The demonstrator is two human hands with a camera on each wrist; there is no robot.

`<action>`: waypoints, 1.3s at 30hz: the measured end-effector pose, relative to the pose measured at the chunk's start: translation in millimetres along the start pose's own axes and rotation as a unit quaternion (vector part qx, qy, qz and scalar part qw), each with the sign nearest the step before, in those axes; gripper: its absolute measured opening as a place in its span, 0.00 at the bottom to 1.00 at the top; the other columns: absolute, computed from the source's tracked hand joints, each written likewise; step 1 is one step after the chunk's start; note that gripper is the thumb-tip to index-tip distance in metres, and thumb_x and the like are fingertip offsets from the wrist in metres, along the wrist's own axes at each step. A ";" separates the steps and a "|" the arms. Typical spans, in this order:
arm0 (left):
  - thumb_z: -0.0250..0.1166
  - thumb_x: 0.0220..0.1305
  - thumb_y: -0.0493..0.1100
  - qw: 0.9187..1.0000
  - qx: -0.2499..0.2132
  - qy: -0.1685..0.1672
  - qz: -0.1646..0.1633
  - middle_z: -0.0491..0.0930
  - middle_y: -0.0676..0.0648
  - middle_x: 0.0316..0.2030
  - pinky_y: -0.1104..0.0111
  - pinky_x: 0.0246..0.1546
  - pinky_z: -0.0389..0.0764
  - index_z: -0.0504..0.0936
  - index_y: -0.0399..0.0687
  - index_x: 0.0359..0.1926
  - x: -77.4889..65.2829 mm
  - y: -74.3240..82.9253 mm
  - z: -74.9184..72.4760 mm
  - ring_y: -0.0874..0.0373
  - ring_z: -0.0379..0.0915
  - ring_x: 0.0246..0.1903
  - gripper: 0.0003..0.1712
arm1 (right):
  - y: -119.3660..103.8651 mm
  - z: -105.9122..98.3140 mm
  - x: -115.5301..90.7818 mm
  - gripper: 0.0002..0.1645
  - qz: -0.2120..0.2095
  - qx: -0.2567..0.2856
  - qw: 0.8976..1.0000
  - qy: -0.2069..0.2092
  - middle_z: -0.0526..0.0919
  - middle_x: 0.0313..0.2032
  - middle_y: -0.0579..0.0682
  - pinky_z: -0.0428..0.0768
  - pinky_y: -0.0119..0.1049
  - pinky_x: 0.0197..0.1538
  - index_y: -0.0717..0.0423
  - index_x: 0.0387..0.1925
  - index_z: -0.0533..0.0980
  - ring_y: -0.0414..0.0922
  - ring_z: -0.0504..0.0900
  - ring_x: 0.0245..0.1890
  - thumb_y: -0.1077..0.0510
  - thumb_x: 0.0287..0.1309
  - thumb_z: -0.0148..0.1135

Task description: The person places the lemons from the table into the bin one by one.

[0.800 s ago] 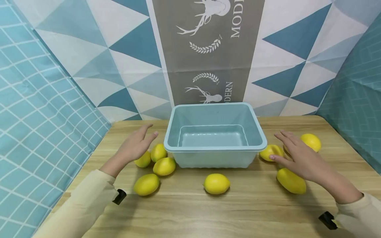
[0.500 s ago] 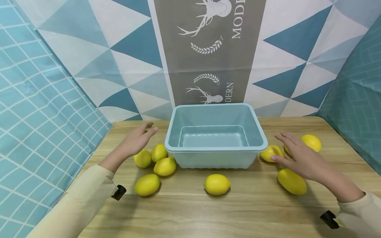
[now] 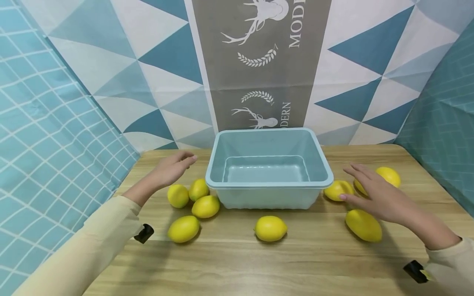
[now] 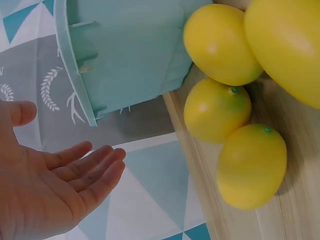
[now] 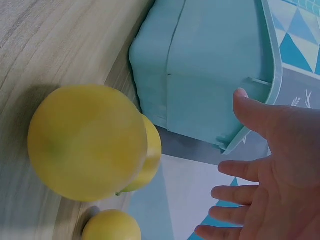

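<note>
An empty light blue plastic bin (image 3: 268, 196) stands at the table's back middle. My left hand (image 3: 166, 170) hovers left of it, fingers relaxed and holding nothing, over the back of a lemon cluster. There, a lemon (image 3: 178, 196) lies beside another lemon (image 3: 198, 190), with two more in front. In the left wrist view, the palm and loosely bent fingers (image 4: 82, 172) show beside the bin. My right hand (image 3: 383, 197) is spread above several lemons on the right, partly covering one; a front lemon (image 3: 363, 225) lies below it. The right wrist view shows its fingers (image 5: 234, 194) apart and holding nothing.
A single lemon (image 3: 270, 228) lies in front of the bin on the wooden table (image 3: 259, 267). Patterned cloth (image 3: 163, 74) hangs behind the table. Blue grid cloth (image 3: 48, 135) borders the left side, and teal cloth (image 3: 440, 119) the right.
My left hand has lifted slightly away from the lemons, its thumb now nearer the fingers, uncovering more of the leftmost lemon. My right hand has barely shifted. The bin and lemons have stayed put.
</note>
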State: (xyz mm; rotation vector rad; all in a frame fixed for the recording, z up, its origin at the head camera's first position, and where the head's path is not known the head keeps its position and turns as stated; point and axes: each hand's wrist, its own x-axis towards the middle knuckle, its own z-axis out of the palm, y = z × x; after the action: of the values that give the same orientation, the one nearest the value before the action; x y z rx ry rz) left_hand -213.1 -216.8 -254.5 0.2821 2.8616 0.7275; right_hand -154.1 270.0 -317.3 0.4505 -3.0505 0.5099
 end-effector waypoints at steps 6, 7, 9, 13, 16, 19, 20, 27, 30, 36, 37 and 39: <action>0.39 0.75 0.58 0.997 -0.076 -0.024 0.006 0.65 0.33 0.66 0.48 0.63 0.70 0.57 0.37 0.70 9.6 3.7 -3.7 0.38 0.67 0.62 0.35 | 1.4 -3.4 -3.4 0.49 -0.001 -0.005 1.000 -0.015 0.54 0.70 0.69 0.64 0.73 0.57 0.60 0.70 0.58 0.71 0.58 0.66 0.34 0.58 0.60; 0.39 0.75 0.57 0.995 -0.090 -0.030 0.005 0.64 0.33 0.66 0.48 0.64 0.70 0.56 0.36 0.70 11.3 4.1 -4.4 0.37 0.66 0.63 0.35 | 1.3 -3.8 -3.9 0.49 -0.002 -0.008 1.000 -0.017 0.55 0.70 0.69 0.64 0.73 0.57 0.59 0.70 0.59 0.71 0.58 0.66 0.34 0.58 0.59; 0.38 0.76 0.56 0.993 -0.115 -0.040 0.002 0.63 0.32 0.66 0.48 0.65 0.69 0.56 0.35 0.70 14.5 4.9 -5.9 0.36 0.65 0.63 0.34 | 1.2 -4.7 -4.7 0.48 -0.004 -0.011 1.000 -0.020 0.55 0.70 0.69 0.65 0.72 0.56 0.59 0.69 0.60 0.71 0.59 0.65 0.34 0.58 0.59; 0.38 0.76 0.51 0.987 -0.150 -0.057 -0.004 0.62 0.30 0.66 0.50 0.66 0.69 0.55 0.32 0.70 19.6 3.8 -8.5 0.36 0.65 0.64 0.32 | 0.6 -5.6 -5.1 0.48 -0.010 -0.013 1.000 -0.025 0.56 0.69 0.69 0.66 0.72 0.56 0.59 0.68 0.61 0.70 0.59 0.65 0.33 0.58 0.59; 0.38 0.75 0.49 0.984 -0.166 -0.061 -0.013 0.63 0.30 0.65 0.51 0.65 0.70 0.55 0.32 0.70 21.8 3.4 -10.4 0.38 0.65 0.64 0.31 | 0.5 -6.3 -5.1 0.48 -0.010 -0.014 0.999 -0.031 0.57 0.69 0.69 0.66 0.71 0.56 0.59 0.68 0.62 0.71 0.60 0.65 0.32 0.57 0.59; 0.40 0.74 0.48 0.982 -0.180 -0.059 -0.023 0.64 0.31 0.65 0.53 0.65 0.71 0.56 0.32 0.70 24.4 3.2 -11.9 0.39 0.65 0.64 0.31 | 0.3 -6.6 -4.9 0.49 -0.008 -0.016 0.999 -0.039 0.61 0.67 0.70 0.67 0.70 0.56 0.60 0.67 0.62 0.71 0.62 0.64 0.31 0.57 0.58; 0.40 0.74 0.48 0.981 -0.185 -0.058 -0.026 0.64 0.31 0.65 0.53 0.65 0.71 0.56 0.32 0.69 25.6 3.1 -12.2 0.39 0.66 0.63 0.30 | 0.3 -6.6 -4.9 0.50 -0.007 -0.017 0.999 -0.042 0.62 0.67 0.70 0.68 0.70 0.56 0.61 0.67 0.62 0.70 0.63 0.64 0.30 0.57 0.57; 0.42 0.75 0.46 0.974 -0.218 -0.056 -0.029 0.65 0.31 0.66 0.54 0.66 0.70 0.57 0.32 0.69 36.8 4.8 -6.9 0.39 0.66 0.64 0.29 | 5.4 -8.0 -8.0 0.48 -0.012 -0.028 0.999 -0.041 0.66 0.65 0.70 0.69 0.69 0.55 0.62 0.66 0.63 0.70 0.65 0.62 0.32 0.57 0.59; 0.43 0.75 0.45 0.971 -0.231 -0.058 -0.032 0.65 0.31 0.66 0.54 0.65 0.70 0.57 0.32 0.69 41.1 7.2 -2.5 0.39 0.66 0.64 0.29 | 8.9 -8.8 -10.7 0.47 -0.014 -0.033 0.999 -0.039 0.65 0.65 0.71 0.69 0.69 0.55 0.61 0.66 0.64 0.70 0.65 0.62 0.34 0.57 0.60; 0.43 0.75 0.45 0.957 -0.280 -0.053 -0.047 0.64 0.31 0.65 0.54 0.65 0.70 0.56 0.32 0.70 46.8 11.5 0.4 0.38 0.66 0.64 0.29 | 9.6 -8.6 -10.1 0.46 -0.021 -0.039 0.998 -0.039 0.67 0.64 0.70 0.71 0.67 0.54 0.61 0.66 0.64 0.69 0.67 0.61 0.34 0.58 0.60; 0.43 0.75 0.46 0.955 -0.287 -0.053 -0.050 0.65 0.31 0.65 0.54 0.66 0.70 0.56 0.33 0.70 47.4 11.8 0.2 0.39 0.66 0.64 0.29 | 9.3 -8.4 -9.2 0.45 -0.022 -0.040 0.998 -0.039 0.67 0.64 0.70 0.71 0.67 0.54 0.61 0.66 0.65 0.69 0.67 0.61 0.34 0.58 0.60; 0.43 0.75 0.46 0.951 -0.299 -0.053 -0.056 0.65 0.31 0.65 0.55 0.65 0.70 0.55 0.33 0.70 48.2 11.6 -0.4 0.41 0.69 0.62 0.30 | 7.9 -7.8 -7.3 0.45 -0.024 -0.042 0.998 -0.039 0.67 0.64 0.70 0.71 0.67 0.54 0.61 0.65 0.65 0.70 0.67 0.61 0.34 0.58 0.60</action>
State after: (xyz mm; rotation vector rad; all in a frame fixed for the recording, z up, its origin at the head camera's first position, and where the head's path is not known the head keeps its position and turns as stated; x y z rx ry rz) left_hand -258.1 -196.2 -254.4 0.0644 2.3820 1.4441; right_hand -149.6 281.7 -312.9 0.5530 -3.1115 0.3696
